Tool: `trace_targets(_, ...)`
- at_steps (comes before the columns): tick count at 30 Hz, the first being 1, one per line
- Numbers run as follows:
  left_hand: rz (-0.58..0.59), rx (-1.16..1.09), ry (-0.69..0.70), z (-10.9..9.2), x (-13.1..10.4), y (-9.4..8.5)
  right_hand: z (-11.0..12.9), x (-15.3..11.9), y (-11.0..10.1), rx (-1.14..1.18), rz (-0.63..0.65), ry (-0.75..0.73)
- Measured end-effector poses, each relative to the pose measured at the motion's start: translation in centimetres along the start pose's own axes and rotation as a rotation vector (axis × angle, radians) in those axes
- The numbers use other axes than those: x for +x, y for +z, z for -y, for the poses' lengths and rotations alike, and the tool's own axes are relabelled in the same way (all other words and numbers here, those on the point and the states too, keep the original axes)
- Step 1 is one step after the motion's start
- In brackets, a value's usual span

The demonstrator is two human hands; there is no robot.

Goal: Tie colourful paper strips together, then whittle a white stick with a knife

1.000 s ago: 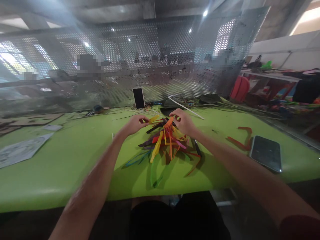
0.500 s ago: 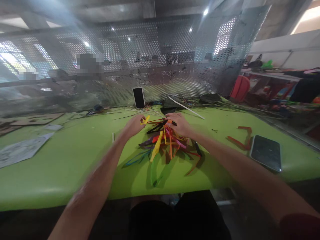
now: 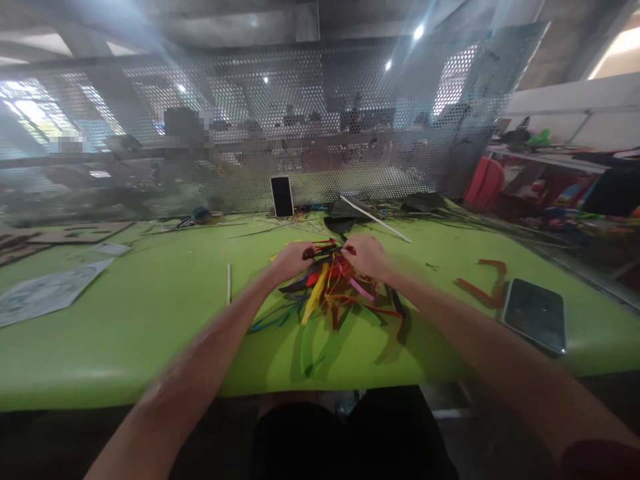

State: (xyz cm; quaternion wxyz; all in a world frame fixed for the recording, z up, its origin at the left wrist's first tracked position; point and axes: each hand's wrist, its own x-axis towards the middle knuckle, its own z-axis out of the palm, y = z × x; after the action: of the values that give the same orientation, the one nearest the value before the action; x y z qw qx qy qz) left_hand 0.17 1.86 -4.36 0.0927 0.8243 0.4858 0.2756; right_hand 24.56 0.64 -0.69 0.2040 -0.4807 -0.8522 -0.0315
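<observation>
A loose pile of thin coloured strips [image 3: 316, 293], in yellow, red, purple, blue, green, orange and pink, lies on the table in front of me. My left hand [image 3: 293, 260] is closed at the pile's far left side, its fingertips pinching a dark red strip [image 3: 311, 253]. Bits of yellow show behind that hand; whether it also holds them I cannot tell. Opposite it, my right hand [image 3: 369, 257] has curled fingers gripping strips at the pile's far right side. Some strip ends run underneath both hands and are hidden.
A green-covered table [image 3: 175, 320] bears a printed sheet [image 3: 55, 293], a short white stick [image 3: 229, 285], a bent orange-red strip [image 3: 493, 293] and a dark phone-like slab [image 3: 535, 313]. Behind stand an upright phone [image 3: 283, 197], a long white stick [image 3: 377, 220] and a perforated metal screen [image 3: 320, 100].
My left hand has moved right, towards the right hand, and now pinches a dark red strip where a yellow one showed before. My right hand's fingers have curled in more.
</observation>
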Motion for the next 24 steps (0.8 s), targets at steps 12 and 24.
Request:
trace_targets(12,-0.087,0.101,-0.025,1.2,-0.1,-1.1,-1.2,0.3,-1.3,0.100,-0.096,0.285)
trace_targets(24,-0.050,0.095,0.139,0.1,-0.1,0.5,-2.2,0.7,-1.2,0.068,0.144,0.315)
